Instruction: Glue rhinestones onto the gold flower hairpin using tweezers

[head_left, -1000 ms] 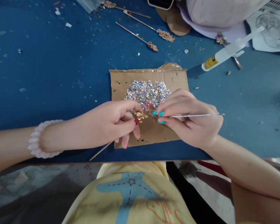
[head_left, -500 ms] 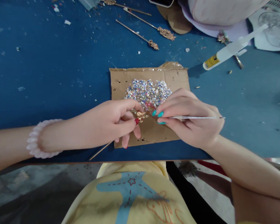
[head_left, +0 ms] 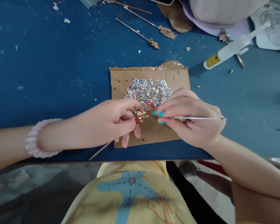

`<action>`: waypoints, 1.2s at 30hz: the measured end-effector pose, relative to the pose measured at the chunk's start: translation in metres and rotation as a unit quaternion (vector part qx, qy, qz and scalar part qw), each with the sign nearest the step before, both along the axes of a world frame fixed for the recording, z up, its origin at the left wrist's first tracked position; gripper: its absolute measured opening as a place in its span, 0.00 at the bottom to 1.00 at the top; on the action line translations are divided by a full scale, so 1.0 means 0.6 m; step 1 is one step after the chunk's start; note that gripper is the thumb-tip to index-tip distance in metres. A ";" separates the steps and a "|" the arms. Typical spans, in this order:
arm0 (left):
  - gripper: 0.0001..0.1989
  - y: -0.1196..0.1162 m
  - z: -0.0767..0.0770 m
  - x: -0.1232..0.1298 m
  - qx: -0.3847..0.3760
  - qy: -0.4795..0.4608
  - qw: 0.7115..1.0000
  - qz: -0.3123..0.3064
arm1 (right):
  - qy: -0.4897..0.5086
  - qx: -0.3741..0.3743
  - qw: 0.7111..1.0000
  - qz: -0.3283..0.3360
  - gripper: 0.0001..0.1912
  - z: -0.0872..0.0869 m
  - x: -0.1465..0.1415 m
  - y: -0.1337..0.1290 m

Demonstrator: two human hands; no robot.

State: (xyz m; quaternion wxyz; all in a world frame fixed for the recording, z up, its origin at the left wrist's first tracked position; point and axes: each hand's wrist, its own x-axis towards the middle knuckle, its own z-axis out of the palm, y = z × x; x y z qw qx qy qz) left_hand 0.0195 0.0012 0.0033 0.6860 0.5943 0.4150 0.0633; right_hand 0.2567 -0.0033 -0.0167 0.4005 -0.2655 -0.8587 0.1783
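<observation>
My left hand is closed on a gold hair stick, pinching its ornate head between thumb and fingers. A thin gold shaft comes out below this hand toward the table edge. My right hand pinches slim silver tweezers; their back end points right, and the tips are hidden at the fingertips beside the ornament. Under both hands lies a piece of cardboard. On it, just beyond the fingers, is a pile of small glittery rhinestones, mostly silver and blue.
More gold hair sticks lie farther back on the blue table. To the right is a white glue bottle with a yellow label and a long nozzle. Behind it are a decorated hairpin and a pale pink bag.
Both hands hold nearly the same pose at the ornament. The view has shifted very slightly; nothing has been taken up or let go.
</observation>
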 end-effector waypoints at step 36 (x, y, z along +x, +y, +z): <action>0.18 -0.007 0.017 0.006 0.005 0.028 0.999 0.030 | -0.012 0.054 0.998 0.017 0.08 0.000 0.009 0.007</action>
